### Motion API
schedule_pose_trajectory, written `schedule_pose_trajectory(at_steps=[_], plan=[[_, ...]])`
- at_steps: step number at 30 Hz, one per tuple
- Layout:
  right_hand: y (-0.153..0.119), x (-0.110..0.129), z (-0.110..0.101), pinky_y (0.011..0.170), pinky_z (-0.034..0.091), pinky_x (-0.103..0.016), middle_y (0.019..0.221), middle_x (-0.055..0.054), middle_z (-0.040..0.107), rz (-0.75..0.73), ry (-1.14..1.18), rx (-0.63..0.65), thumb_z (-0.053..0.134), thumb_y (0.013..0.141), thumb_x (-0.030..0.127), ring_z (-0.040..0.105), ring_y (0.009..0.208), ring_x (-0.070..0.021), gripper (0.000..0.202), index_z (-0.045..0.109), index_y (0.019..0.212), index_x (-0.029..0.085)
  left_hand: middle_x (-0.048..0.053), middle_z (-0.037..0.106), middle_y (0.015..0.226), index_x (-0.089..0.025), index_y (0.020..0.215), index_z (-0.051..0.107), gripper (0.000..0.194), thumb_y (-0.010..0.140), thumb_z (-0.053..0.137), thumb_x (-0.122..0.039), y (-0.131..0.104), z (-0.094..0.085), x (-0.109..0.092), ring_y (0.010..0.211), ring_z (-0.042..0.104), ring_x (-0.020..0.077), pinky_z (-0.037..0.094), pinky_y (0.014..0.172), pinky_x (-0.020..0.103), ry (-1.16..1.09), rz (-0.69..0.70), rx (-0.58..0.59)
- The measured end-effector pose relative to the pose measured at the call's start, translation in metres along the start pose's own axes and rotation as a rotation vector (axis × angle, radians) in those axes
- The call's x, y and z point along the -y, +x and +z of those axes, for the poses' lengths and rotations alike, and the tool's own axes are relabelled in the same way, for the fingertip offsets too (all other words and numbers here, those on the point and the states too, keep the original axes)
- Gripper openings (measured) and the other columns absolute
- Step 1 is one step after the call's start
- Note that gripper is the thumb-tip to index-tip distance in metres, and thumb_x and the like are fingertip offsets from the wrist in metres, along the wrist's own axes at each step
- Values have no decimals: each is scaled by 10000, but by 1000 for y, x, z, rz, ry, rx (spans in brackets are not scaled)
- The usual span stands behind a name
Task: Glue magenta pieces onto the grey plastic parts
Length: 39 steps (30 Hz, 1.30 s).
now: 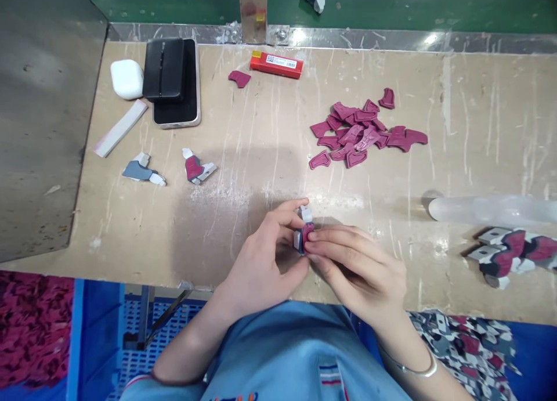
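Near the table's front edge, my left hand [270, 247] is closed around a small grey, white and dark blue plastic part [306, 214]. My right hand [361, 267] pinches a maroon plastic piece [307, 232] against that part's side, thumb and fingertips pressed together. My fingertips partly hide where the two pieces meet. Further back lies a loose pile of maroon pieces [348, 131]. To the left are a part with a maroon piece on it [194, 169] and a grey-blue and white part [140, 169].
A black case [163, 70] rests on a phone [194, 108], beside a white earbud case [126, 79]. A red box [277, 65] lies behind. At right are a translucent cylinder [487, 208] and several assembled parts [509, 253]. Bins below hold maroon pieces [35, 331] and mixed parts [467, 349].
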State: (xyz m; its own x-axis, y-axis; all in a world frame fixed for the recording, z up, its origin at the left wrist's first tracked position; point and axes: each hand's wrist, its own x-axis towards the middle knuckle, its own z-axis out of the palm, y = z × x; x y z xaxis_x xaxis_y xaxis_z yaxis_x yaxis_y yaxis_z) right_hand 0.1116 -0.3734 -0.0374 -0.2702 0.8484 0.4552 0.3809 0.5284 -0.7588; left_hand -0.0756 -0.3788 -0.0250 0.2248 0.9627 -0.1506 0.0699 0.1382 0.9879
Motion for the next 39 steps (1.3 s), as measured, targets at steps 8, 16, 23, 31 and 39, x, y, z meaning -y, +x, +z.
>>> schedule_pose_trajectory(at_steps=[8,16,23,31,39], plan=[[-6,7,-2,866,720,-393,1060,-56,857,76,163,9,690,952,-3,833,972,-234,325,710,1146,257,78,699,1546,-286,1214,594,309,980,760,-171,-1,-8,-6,890,807,131,716,834,278,-204,-58,16],[-13,7,5,870,727,-349,1058,-46,846,199,360,-65,770,953,34,842,993,-217,340,690,1181,272,57,729,1468,-299,1223,633,338,963,821,-191,-2,-9,-4,821,811,117,709,749,229,-284,-72,-18],[-13,9,10,765,724,-343,993,-34,846,226,291,-123,750,936,4,836,892,-217,305,680,1067,271,75,741,1475,-273,1168,628,296,960,825,-200,0,-6,-7,850,815,140,722,773,272,-243,-84,-36],[-11,13,12,899,720,-298,1115,-70,787,375,458,-145,729,956,76,820,1036,-205,396,645,1281,287,48,700,1586,-293,1241,601,395,986,727,-18,-5,5,-14,1219,814,173,691,980,261,-130,77,-102],[-9,18,22,901,690,-241,1127,-31,715,470,544,-179,679,899,16,773,955,-147,524,589,1312,327,61,698,1590,-289,1260,604,388,1007,731,-23,-11,5,-15,1155,839,185,720,924,288,-22,146,-123]])
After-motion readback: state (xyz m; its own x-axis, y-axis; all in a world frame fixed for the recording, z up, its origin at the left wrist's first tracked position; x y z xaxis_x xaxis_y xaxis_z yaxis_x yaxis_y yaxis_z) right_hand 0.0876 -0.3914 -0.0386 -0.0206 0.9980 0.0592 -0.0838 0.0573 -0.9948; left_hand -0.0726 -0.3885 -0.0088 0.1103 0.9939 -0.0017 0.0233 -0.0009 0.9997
